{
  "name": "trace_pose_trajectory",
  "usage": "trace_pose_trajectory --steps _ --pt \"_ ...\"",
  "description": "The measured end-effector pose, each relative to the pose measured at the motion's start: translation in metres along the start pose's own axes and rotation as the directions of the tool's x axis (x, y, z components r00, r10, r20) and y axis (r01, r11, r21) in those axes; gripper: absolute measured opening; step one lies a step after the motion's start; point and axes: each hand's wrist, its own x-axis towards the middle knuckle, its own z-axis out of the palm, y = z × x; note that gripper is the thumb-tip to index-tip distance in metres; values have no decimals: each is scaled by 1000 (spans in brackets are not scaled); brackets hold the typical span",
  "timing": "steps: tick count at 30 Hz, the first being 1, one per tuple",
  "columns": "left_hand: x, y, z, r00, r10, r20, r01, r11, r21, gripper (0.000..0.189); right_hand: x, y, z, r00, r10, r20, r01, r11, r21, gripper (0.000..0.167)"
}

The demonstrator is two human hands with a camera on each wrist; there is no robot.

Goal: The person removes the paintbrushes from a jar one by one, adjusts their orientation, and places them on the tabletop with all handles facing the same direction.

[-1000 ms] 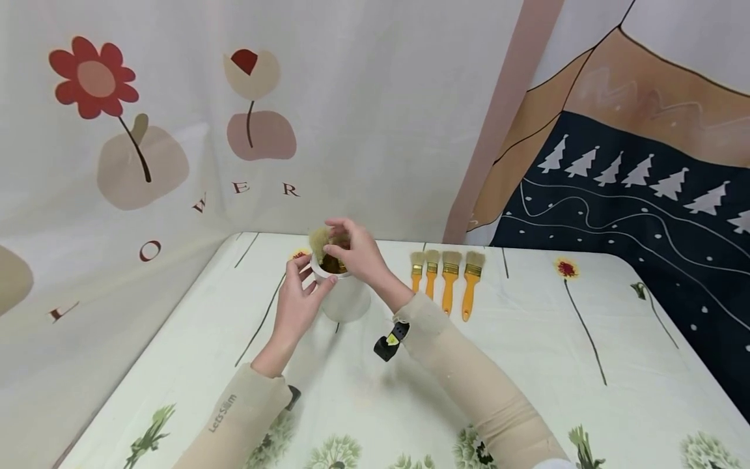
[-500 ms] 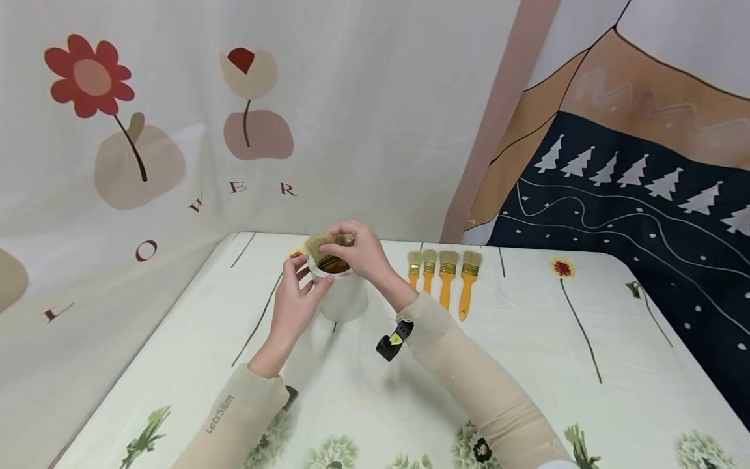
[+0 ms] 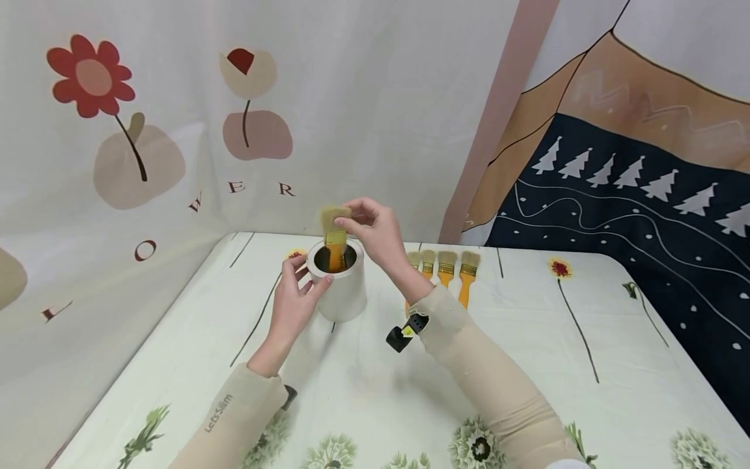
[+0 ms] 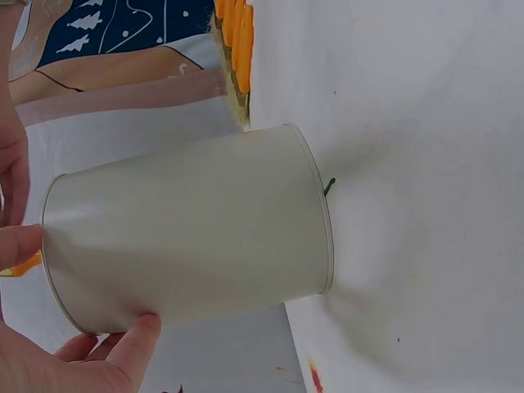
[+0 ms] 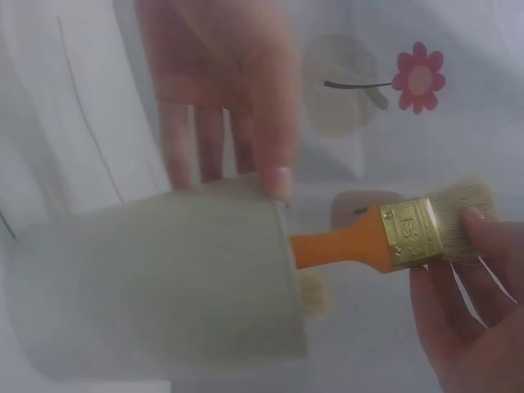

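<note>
A white, slightly tapered container [image 3: 346,293] stands upright on the table, its dark inside showing at the top. My left hand [image 3: 295,296] holds it by the rim, the thumb on the near side and the fingers around the left. In my right hand [image 3: 377,234] is a paintbrush [image 3: 336,241], pinched by its pale bristles. The brush points bristles up, and its orange handle reaches down into the container's mouth. In the right wrist view, the brush's gold metal ferrule [image 5: 413,233] is clear of the rim; the handle's lower end is hidden inside.
Several more paintbrushes [image 3: 447,264] with orange handles lie in a row to the right, bristles toward the back, partly behind my right forearm. A flower-patterned cloth [image 3: 527,339] covers the table. Printed curtains [image 3: 375,117] hang behind its back edge.
My right hand has risen and moved slightly right, raising the paintbrush so that its ferrule and part of the handle show above the container. The left hand has kept its place on the rim.
</note>
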Motion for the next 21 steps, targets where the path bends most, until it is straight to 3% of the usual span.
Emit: trace_pose_trajectory --steps 9,21 --pt "-1 0 0 1000 2 -8 -2 1000 2 67 8 -18 -27 986 -61 -153 88 981 175 22" --pt "-1 1 1 1000 -1 -13 1 1000 7 67 16 -32 -65 968 -99 -229 147 967 207 20"
